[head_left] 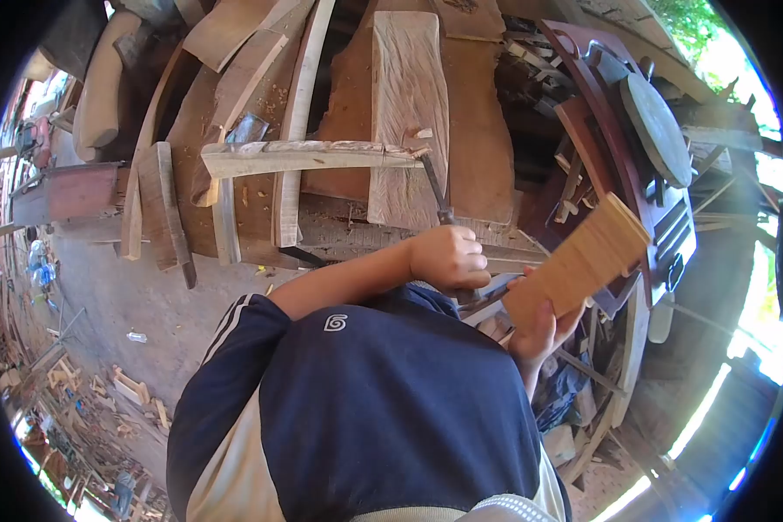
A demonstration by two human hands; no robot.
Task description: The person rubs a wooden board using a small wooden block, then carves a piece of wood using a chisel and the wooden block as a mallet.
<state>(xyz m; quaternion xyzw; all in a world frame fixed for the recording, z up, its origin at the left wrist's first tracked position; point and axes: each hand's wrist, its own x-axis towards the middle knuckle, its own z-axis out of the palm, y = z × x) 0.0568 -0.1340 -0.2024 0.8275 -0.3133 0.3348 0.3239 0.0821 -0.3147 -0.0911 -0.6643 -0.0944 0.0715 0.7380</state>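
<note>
My left hand (pixel 448 259) is wrapped around the handle of a chisel (pixel 435 187). The chisel's tip meets the right end of a pale, slightly curved wooden piece (pixel 309 157), and a small chip (pixel 420 133) stands beside the tip. That piece lies crosswise over a light, rough-surfaced board (pixel 406 83). In my right hand (pixel 541 335) is a flat rectangular wooden block (pixel 576 259), gripped at its lower end and raised to the right of the chisel handle. The block and the handle are apart.
Long curved wooden pieces (pixel 289 187) and a brown slab (pixel 478 130) lie across the bench. Dark reddish furniture parts (pixel 596 130) with a round grey disc (pixel 657 130) stand at the right. Wood scraps (pixel 130 387) litter the floor (pixel 161 322) at lower left.
</note>
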